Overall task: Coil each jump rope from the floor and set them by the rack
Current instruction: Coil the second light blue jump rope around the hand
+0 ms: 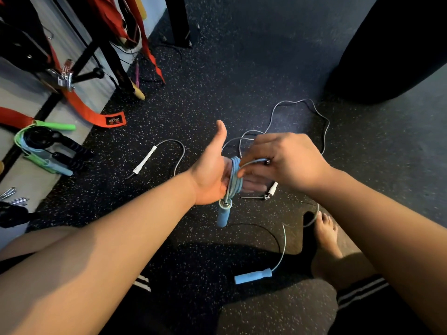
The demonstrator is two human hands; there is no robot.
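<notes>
**Coiling in progress: blue rope on left hand**

My left hand (210, 175) is held flat, fingers straight and thumb raised. The light-blue jump rope with blue foam handles (234, 180) is wound in several turns round its palm and fingers. One blue foam handle (222, 215) hangs just below that hand. The other blue handle (252, 276) lies on the speckled black rubber floor (217, 81) near my knees, its cord trailing past my bare foot (324, 230).

My right hand (285, 160) has its fingers curled and pinches the free strand of the blue rope right beside the coil.

A grey wire jump rope with white plastic handles (145, 160) lies loose on the floor beyond my hands. A bundle of coiled green, blue and black ropes (43, 151) lies at the left, near the foot of the black metal rack (101, 47).
</notes>
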